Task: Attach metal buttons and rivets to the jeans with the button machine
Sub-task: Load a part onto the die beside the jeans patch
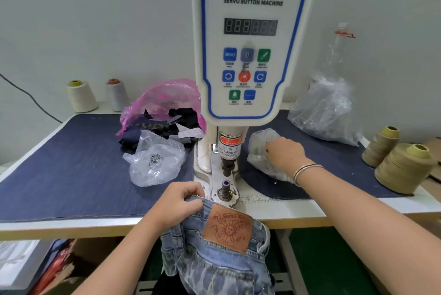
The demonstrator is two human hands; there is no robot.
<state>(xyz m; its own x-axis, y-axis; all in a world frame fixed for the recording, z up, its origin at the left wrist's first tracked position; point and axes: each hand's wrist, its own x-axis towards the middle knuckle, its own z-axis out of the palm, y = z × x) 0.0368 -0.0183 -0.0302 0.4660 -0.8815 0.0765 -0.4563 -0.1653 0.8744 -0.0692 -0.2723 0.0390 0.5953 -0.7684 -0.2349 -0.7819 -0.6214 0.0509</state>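
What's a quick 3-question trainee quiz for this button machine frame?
1. True or false: the left hand grips the jeans by the waistband.
2. Where does the right hand reach? A) the control panel B) the small clear plastic bag right of the servo button machine C) a thread cone
3. What lies on the lower die?

Key: 1 true; 2 B; 3 nothing, it is bare.
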